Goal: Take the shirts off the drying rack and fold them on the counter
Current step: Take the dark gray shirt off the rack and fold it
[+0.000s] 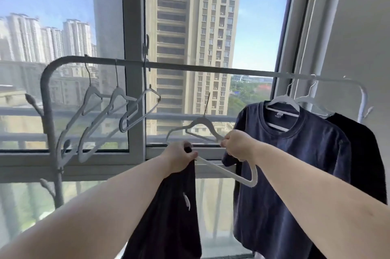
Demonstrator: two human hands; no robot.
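Left hand (pixel 179 158) fingers curled, gripping bunched black cotton shirt (pixel 168 216) hanging below | right hand (pixel 237 144) pinching pale grey plastic hanger (pixel 213 138), off grey metal drying rack (pixel 190 67) | navy T-shirt (pixel 285 174) hangs near rail's right end

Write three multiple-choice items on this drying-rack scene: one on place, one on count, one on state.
1. Where does the navy T-shirt hang?
A. toward the right end of the rack rail
B. at the rail's left end
C. on the window handle

2. How many bare hangers hang at the rail's left part?
A. one
B. three
C. six

3. What is the left hand doing?
A. resting open
B. gripping a dark shirt
C. pressing the glass

Answers:
1 A, it hangs on a white hanger right of the hands.
2 B, three grey hangers show there with no clothes.
3 B, its fingers curl round the cloth, while the right hand holds a freed white hanger.
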